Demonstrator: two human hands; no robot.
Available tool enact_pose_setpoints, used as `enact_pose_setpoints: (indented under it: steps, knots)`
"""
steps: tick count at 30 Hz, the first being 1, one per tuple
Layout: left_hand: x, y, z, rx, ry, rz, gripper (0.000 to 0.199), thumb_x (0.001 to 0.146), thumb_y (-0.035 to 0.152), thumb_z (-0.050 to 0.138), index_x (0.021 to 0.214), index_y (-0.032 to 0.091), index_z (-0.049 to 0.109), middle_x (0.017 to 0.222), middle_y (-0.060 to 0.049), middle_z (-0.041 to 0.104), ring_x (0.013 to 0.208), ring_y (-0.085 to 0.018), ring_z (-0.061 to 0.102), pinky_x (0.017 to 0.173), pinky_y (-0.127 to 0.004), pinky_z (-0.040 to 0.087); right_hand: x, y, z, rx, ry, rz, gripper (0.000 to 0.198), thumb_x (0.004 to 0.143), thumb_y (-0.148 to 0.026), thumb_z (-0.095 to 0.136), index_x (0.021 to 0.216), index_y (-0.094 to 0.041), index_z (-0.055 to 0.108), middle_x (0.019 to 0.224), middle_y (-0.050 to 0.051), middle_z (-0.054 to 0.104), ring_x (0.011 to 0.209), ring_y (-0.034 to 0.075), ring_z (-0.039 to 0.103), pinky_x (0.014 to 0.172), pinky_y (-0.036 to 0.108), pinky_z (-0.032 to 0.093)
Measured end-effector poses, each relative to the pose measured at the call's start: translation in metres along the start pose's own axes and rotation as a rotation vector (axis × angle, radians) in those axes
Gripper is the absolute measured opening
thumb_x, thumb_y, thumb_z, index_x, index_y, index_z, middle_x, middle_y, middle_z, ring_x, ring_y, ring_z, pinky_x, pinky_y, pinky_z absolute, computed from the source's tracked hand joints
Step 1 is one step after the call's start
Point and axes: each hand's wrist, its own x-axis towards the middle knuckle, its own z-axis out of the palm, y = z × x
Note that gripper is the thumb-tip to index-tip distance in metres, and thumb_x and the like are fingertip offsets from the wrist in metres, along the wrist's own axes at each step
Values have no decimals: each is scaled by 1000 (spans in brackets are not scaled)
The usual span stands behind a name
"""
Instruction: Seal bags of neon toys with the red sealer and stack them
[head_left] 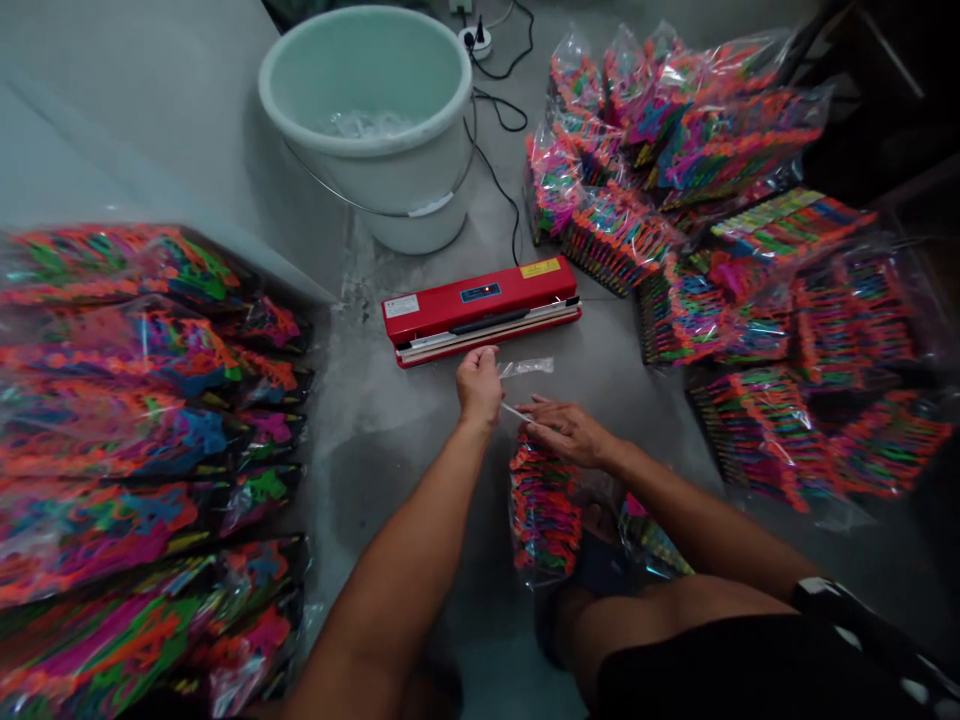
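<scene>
My left hand [480, 388] is closed in a pinch just in front of the red heat sealer [480, 305]. From its fingers a strip of clear plastic film [527, 367] sticks out to the right, and a thin pale edge of film stretches toward my right hand. My right hand [566, 432] has its fingers bent over the top of a clear plastic bag [546, 510] packed with bright multicoloured pieces. Its thumb is hidden. The bag hangs or stands below that hand, beside my foot. A small light glows on the sealer's panel.
Behind the sealer stands a pale bucket [367, 170] with clear plastic scraps inside. Filled bags [112, 430] are stacked at the left, and more filled bags [720, 250] are piled at the right. A black cable [506, 190] runs to a power strip [475, 42].
</scene>
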Motion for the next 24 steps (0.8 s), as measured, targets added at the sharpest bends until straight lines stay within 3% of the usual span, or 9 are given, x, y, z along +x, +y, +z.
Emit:
enact_pose_setpoints:
  steps: [2, 6, 11, 14, 16, 19, 22, 24]
  knots:
    - [-3, 3, -1, -65, -43, -62, 30, 93, 47, 67, 103, 20, 61, 54, 12, 33, 39, -5, 25, 42, -19, 21, -2, 0, -2, 31, 0, 22, 43, 109, -50, 45, 96, -27, 80, 105, 4, 81, 135, 25, 63, 125, 52, 37]
    - [-16, 12, 0, -124, -282, -103, 34, 88, 47, 76, 104, 20, 63, 57, 11, 36, 43, -6, 31, 46, -20, 33, -8, 4, -18, 186, 31, 125, 33, 102, -53, 60, 105, -28, 81, 121, 5, 78, 137, 28, 60, 120, 50, 44]
    - [-32, 26, 20, -180, -497, -84, 40, 85, 38, 81, 117, 20, 67, 72, 5, 55, 63, -10, 55, 69, -26, 53, -11, 2, -48, 495, 107, 313, 34, 91, -55, 74, 94, -22, 75, 117, 8, 79, 118, 29, 71, 110, 49, 51]
    - [-36, 36, 39, -188, -594, -60, 41, 85, 33, 80, 122, 21, 67, 81, 1, 63, 72, -12, 62, 76, -27, 53, -6, -10, -57, 560, 76, 341, 50, 82, -55, 83, 118, -22, 72, 121, 9, 77, 118, 29, 71, 103, 45, 56]
    - [-34, 43, 52, -169, -649, -39, 41, 86, 32, 81, 123, 20, 68, 87, -2, 68, 81, -15, 67, 84, -30, 54, 2, -18, -58, 526, 21, 324, 55, 81, -53, 84, 124, -22, 72, 124, 9, 76, 118, 29, 71, 102, 43, 56]
    - [-28, 46, 59, -143, -654, 26, 40, 88, 32, 80, 124, 19, 68, 103, -8, 74, 103, -22, 71, 96, -36, 53, 12, -21, -55, 445, 32, 333, 40, 88, -55, 78, 107, -20, 79, 109, 6, 80, 107, 26, 73, 103, 40, 54]
    - [-21, 33, 46, -82, -518, 111, 38, 91, 35, 76, 125, 19, 69, 116, -10, 75, 114, -24, 68, 101, -37, 51, 17, -13, -55, 550, 214, 433, 41, 88, -60, 75, 98, -20, 79, 97, 5, 81, 95, 22, 74, 95, 37, 56]
    - [-23, 17, 29, 0, -522, 110, 37, 88, 35, 77, 121, 19, 73, 118, -10, 75, 115, -24, 68, 102, -36, 51, 16, -7, -59, 677, 333, 491, 45, 84, -65, 77, 95, -21, 78, 95, 6, 81, 91, 21, 74, 86, 34, 58]
